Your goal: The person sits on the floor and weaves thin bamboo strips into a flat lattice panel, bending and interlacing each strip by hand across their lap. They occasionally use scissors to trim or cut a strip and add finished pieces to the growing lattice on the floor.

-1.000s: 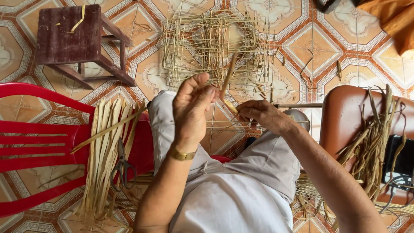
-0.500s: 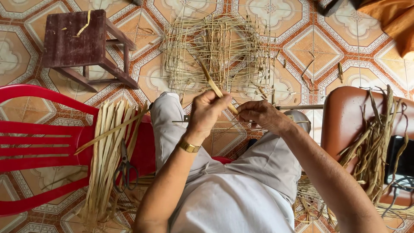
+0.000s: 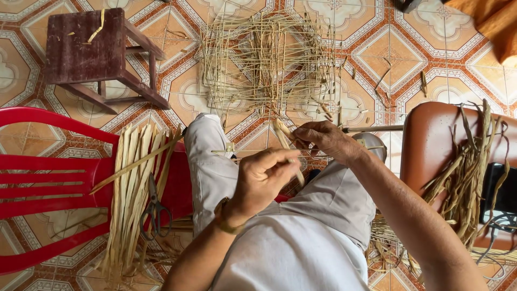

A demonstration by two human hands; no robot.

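Observation:
My left hand (image 3: 262, 179) is closed around a pale straw strip (image 3: 286, 143) above my lap, a gold watch on its wrist. My right hand (image 3: 323, 139) pinches the same strip near its upper end, just above my right knee. The strip runs slanted between both hands. A thin stick (image 3: 231, 151) lies across my knees under the hands. On the tiled floor beyond my knees lies a loose woven frame of thin straw sticks (image 3: 266, 62).
A red plastic chair (image 3: 48, 188) at my left carries a bundle of flat straw strips (image 3: 132, 188) and black scissors (image 3: 153, 210). A dark wooden stool (image 3: 89, 46) stands at the far left. A brown seat (image 3: 436, 145) at the right holds greenish fibre strands (image 3: 466, 172).
My left hand has dropped from a raised position down toward my lap, pulling along the strip. My right hand has stayed at the strip's upper end.

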